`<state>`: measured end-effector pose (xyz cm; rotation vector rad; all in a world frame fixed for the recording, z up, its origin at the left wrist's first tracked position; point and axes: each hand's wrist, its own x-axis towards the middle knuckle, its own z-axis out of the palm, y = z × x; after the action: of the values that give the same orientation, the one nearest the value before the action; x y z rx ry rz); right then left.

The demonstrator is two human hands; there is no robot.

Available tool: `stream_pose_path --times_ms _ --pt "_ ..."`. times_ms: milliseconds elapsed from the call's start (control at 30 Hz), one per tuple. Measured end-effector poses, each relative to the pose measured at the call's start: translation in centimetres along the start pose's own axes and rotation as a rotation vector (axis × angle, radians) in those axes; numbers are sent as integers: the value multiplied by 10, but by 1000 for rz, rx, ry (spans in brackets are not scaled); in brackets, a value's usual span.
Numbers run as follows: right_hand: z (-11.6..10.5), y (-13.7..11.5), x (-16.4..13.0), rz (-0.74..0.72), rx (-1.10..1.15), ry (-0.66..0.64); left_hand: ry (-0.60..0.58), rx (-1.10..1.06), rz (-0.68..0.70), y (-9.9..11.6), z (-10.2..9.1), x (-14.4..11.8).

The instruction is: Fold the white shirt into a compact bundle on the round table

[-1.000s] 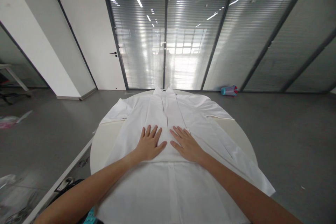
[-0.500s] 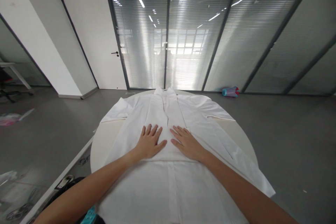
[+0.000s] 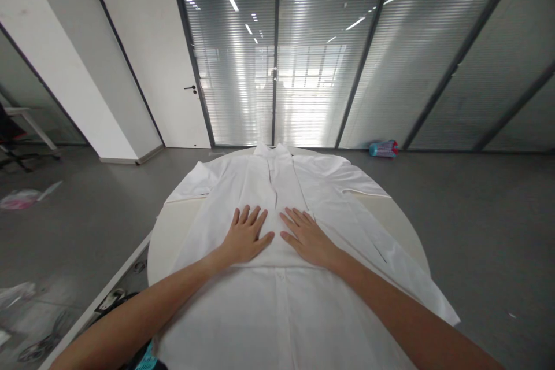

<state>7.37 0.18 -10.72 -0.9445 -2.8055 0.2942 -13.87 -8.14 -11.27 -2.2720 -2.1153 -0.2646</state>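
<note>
A white short-sleeved shirt (image 3: pixel 277 185) lies spread flat, front up, on a round white table (image 3: pixel 173 225), its collar at the far edge. My left hand (image 3: pixel 246 237) rests palm down on the shirt just left of the button placket, fingers spread. My right hand (image 3: pixel 306 237) lies flat on the cloth just right of the placket, fingers apart too. Both hands press on the middle of the shirt and hold nothing. The shirt's hem hangs over the near table edge.
A teal and red bottle (image 3: pixel 384 148) lies on the grey floor by the glass wall. A white door (image 3: pixel 151 58) stands at the left. Plastic wrap (image 3: pixel 23 198) and cables (image 3: pixel 39 350) lie on the floor to the left.
</note>
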Motion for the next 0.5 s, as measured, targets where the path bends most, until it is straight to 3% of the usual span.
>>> stream_pose_path --times_ms 500 --pt "6 2 0 -5 -2 31 15 -15 12 1 -1 -2"
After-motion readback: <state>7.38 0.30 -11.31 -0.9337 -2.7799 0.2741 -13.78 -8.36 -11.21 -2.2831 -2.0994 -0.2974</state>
